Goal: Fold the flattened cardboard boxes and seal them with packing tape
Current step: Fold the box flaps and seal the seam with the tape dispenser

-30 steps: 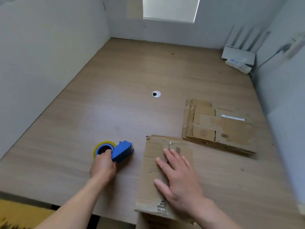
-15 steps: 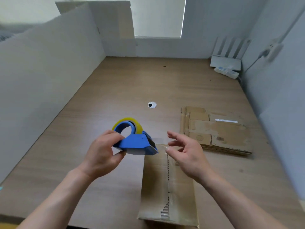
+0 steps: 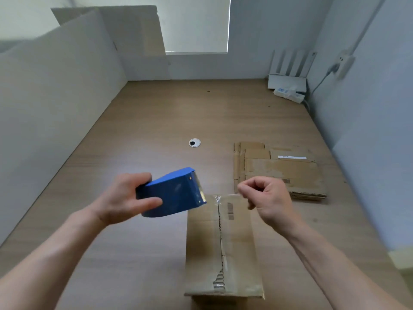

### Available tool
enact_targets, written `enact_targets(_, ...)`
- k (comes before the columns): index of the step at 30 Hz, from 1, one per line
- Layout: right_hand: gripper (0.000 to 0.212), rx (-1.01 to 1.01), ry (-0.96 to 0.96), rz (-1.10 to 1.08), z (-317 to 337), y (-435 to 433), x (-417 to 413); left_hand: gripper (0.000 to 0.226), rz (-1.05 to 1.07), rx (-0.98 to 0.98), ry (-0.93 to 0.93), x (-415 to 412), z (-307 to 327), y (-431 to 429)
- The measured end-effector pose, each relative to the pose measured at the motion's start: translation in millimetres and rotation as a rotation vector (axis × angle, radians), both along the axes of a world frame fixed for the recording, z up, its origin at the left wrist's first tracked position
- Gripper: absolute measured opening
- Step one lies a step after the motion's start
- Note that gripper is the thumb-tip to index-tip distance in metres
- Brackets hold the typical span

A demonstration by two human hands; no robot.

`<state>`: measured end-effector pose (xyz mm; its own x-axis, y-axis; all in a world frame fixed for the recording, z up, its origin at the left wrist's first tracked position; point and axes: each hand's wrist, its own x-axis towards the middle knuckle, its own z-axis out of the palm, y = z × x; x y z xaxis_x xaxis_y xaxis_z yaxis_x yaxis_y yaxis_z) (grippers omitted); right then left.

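Left hand (image 3: 120,199) grips blue plastic tape dispenser (image 3: 173,193) over 12 o'clock end of folded brown cardboard box (image 3: 237,247), likely to start sealing. Right hand (image 3: 267,198), 3 o'clock of dispenser, curled; pinching anything? Cannot tell.

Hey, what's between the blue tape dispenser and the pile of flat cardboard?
The right hand, fingers curled, over the far end of the box; head view.

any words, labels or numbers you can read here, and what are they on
Nothing here can be read.
White label on the flat cardboard stack: print too blurred to read.
Dark printed marks on the box: too blurred to read.
Blue mark on the power strip: too small to read.
Tape dispenser: no lettering shows.
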<state>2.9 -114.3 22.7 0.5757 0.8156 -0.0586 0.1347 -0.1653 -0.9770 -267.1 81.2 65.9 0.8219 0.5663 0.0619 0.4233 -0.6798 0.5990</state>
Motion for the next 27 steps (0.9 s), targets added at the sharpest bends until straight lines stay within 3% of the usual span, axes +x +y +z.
enact_targets(4, 0.019, -0.129, 0.171, -0.085, -14.5, 0.0, 26.1, 0.05, 0.119, -0.16, 0.164, -1.6, -1.8, 29.8)
enact_targets(8, 0.02, -0.212, 0.2, -0.114, -29.5, 13.1, 27.0, 0.048, 0.191, -0.209, 0.25, 17.3, -12.6, 45.3)
enact_targets(18, 0.023, -0.322, 0.076, -0.199, -51.6, 19.7, 21.6, 0.044, 0.206, -0.23, 0.36, 31.8, -26.9, 56.3)
enact_targets(23, 0.022, -0.383, -0.103, -0.178, -58.0, 20.1, 18.3, 0.041, 0.209, -0.252, 0.385, 33.3, -32.2, 59.0)
enact_targets(27, 0.009, -0.352, -0.154, -0.251, -63.8, 20.9, 5.2, 0.042, 0.232, -0.262, 0.385, 33.1, -39.2, 60.1)
